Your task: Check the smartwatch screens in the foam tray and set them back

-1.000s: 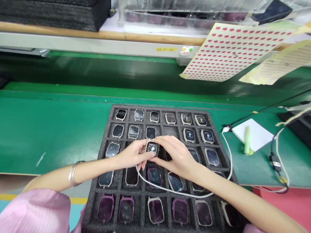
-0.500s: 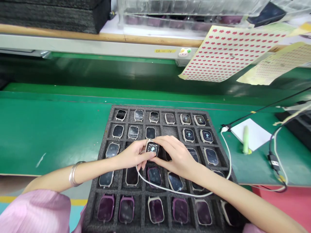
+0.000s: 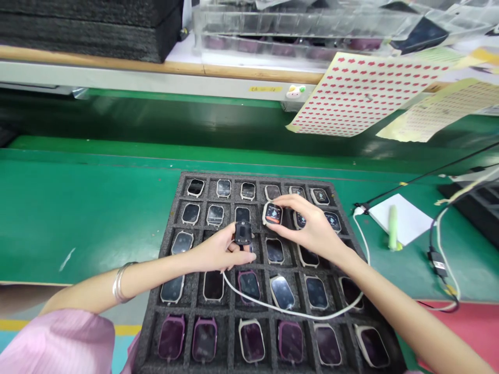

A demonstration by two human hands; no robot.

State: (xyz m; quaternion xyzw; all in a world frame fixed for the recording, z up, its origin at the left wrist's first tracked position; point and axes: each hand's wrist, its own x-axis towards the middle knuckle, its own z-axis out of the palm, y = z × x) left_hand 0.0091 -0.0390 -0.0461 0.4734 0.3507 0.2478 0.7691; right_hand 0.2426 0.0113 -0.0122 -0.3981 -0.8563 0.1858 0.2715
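Note:
A dark foam tray with a grid of pockets holds several smartwatch bodies, cream-rimmed at the back and purple at the front. My left hand is over the tray's middle and pinches a small black charging puck on the end of a white cable. My right hand reaches toward the second row and grips a cream-rimmed watch with a lit screen, at a pocket of that row. The cable loops across the front rows and runs off to the right.
The tray lies on a green bench, with a darker conveyor belt behind. A white pad with a green pen sits right of the tray, beside black cables. Sheets of red stickers hang at upper right. Foam trays are stacked at upper left.
The watch has come off the charging puck. My right hand carried it back and to the right toward the second row, while my left hand kept the puck over the tray's middle.

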